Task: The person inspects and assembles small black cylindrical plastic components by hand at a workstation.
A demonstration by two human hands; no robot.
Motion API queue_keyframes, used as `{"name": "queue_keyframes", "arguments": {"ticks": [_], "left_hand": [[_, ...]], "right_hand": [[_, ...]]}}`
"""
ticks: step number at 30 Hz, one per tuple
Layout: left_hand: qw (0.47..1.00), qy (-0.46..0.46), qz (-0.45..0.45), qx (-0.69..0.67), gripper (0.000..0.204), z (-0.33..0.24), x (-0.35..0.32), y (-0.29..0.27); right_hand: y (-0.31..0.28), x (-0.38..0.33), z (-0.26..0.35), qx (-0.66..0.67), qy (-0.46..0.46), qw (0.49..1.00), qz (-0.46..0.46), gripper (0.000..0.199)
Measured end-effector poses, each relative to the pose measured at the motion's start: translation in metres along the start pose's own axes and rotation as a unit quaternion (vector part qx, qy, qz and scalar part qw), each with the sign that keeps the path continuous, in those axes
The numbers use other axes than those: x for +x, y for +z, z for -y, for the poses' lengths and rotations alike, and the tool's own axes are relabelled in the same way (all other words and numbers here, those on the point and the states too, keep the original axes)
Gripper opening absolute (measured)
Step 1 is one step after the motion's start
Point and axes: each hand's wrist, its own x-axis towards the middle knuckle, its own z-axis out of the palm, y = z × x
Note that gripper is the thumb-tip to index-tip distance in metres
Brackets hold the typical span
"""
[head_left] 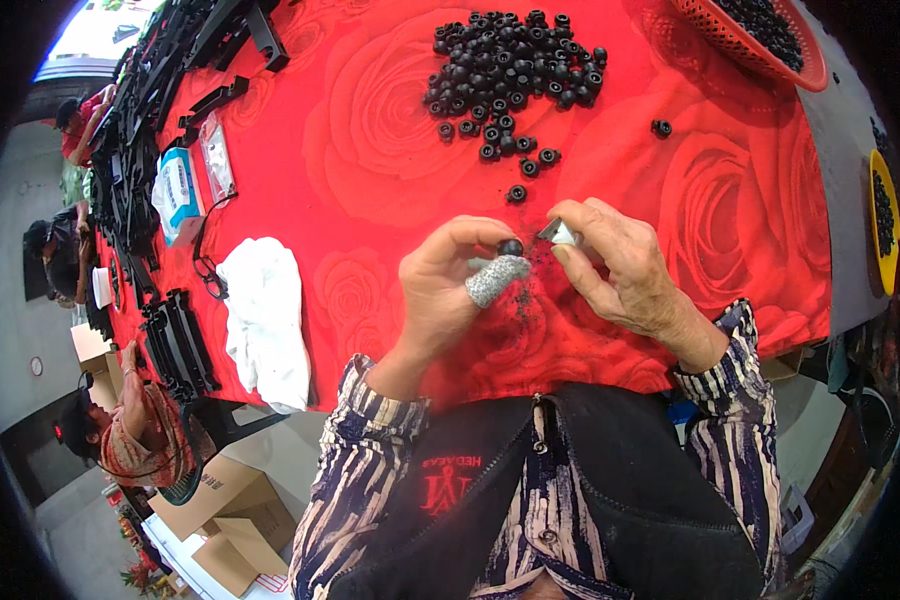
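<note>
Over the front of the red tablecloth (355, 130), your left hand (438, 275) pinches a small black part (510, 247) between forefinger and thumb, the thumb wrapped in a speckled grey sleeve (498, 281). Your right hand (620, 262), just beside it, has thumb and forefinger closed on a small blade (552, 230) with white wrapping at its grip; blade and part stand apart, with a narrow gap between.

The cloth's front edge runs close to your body, below both wrists. To your left you have bare red cloth as far as a crumpled white cloth (267, 320); to your right, bare cloth reaches the grey surface (848, 125) along the side. Ahead, the nearest loose knob (517, 193) lies close to your fingertips, before a heap of black knobs (510, 65).

The knobs look smooth, rounded and hollow-ended. Dark crumbs (518, 318) speckle the rose-printed fabric under your hands. At far right sit a perforated red basket (712, 28) and a yellow tray (879, 165), both holding black pieces.
</note>
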Motion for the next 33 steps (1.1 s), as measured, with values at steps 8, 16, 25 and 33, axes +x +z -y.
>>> {"name": "queue_keyframes", "arguments": {"ticks": [8,16,25,33], "left_hand": [[0.999,0.033,-0.034,0.019,0.025,0.004,0.003,-0.002],[0.955,0.102,-0.105,0.256,0.019,0.001,0.014,-0.014],[0.79,0.083,-0.16,0.586,0.021,-0.013,0.013,-0.057],[0.793,0.228,-0.047,0.563,0.018,-0.013,0.033,-0.013]], "right_hand": [[-0.001,0.001,-0.003,-0.042,-0.004,0.999,0.005,0.024],[0.001,0.003,-0.011,-0.049,-0.015,0.998,-0.021,0.022],[0.0,0.004,-0.015,-0.105,-0.017,0.993,-0.042,0.016],[0.0,0.004,-0.02,-0.114,-0.032,0.992,-0.049,0.016]]}}
